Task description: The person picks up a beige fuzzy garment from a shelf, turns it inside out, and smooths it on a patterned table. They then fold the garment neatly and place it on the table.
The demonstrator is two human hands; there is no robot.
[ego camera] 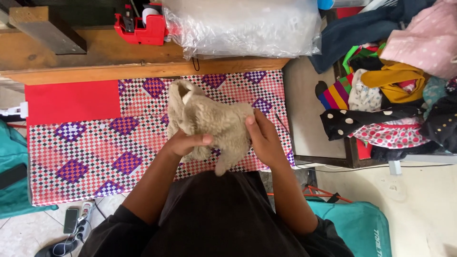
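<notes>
While a fuzzy tan cloth (209, 123) is held up over the checked mat (95, 152), it is gripped from both sides: the left hand (188, 143) is closed on its lower left edge, and the right hand (264, 138) is closed on its right edge, with the thumb pressed on top. Most of the cloth is bunched just above the fingers, and one small end is hung down between the two wrists. Far past the fingertips, a red tape holder (140, 24) and a clear plastic bag (243, 26) are seen on the wooden shelf (95, 57), and a pile of clothes (390, 85) is seen well off to the right.
</notes>
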